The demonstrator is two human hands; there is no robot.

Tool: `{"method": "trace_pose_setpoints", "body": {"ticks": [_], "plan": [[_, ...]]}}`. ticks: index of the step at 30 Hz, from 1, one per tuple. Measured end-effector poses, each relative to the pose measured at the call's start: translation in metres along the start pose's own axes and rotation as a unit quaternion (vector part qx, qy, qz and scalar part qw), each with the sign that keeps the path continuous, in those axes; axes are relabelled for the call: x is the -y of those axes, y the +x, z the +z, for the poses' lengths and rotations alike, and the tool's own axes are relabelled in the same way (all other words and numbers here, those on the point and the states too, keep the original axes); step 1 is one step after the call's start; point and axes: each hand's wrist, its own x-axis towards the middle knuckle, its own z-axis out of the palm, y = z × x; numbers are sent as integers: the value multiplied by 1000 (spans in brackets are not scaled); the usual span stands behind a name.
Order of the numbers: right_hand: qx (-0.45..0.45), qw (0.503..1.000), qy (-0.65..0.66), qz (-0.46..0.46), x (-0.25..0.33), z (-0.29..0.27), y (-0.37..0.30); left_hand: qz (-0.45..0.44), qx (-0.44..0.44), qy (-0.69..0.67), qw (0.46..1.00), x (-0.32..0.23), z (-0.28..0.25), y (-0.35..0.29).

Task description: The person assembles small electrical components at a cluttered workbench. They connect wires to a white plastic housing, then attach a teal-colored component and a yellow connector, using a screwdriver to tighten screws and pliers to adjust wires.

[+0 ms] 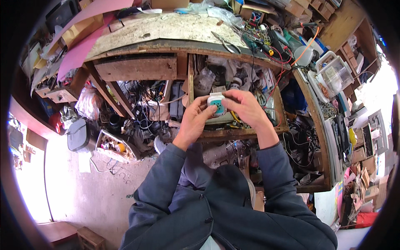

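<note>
Both my hands hold a small white device with a teal face (216,103) and dark holes in that face, which resembles a socket adapter. My left hand (194,121) grips its left side, thumb against the lower edge of the face. On the other side my right hand (246,109) has its fingers curled round the upper right, hiding part of the casing. The device is held up over an open wooden drawer (241,133) of the workbench. Inside the drawer lie a clear plastic bag (204,80) and a jumble of small parts.
Pliers (225,43) lie on the worn bench top (166,31), with tools and orange wire (306,52) to their right. A clear plastic container (336,78) stands at the far right. On the floor at left are a littered box (109,157), a black bin (80,134) and a wooden stool (91,238).
</note>
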Motion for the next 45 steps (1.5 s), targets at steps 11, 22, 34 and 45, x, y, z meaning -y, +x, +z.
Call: {"method": "trace_pose_setpoints", "body": {"ticks": [11,22,34,45], "plan": [[-19,999,22,46,1,-7,1,-15,0,32,999,-8,5,-3],[-117,847,-327,-401,11,8,-7,-100,37,-137,985,-19,-2,9],[-191,856,-341,-338,15,-25,25,3,-42,-16,999,-10,3,24],[-256,814,-479,-205,-22,-115,243,30,-59,-40,997,-1,1,30]]}}
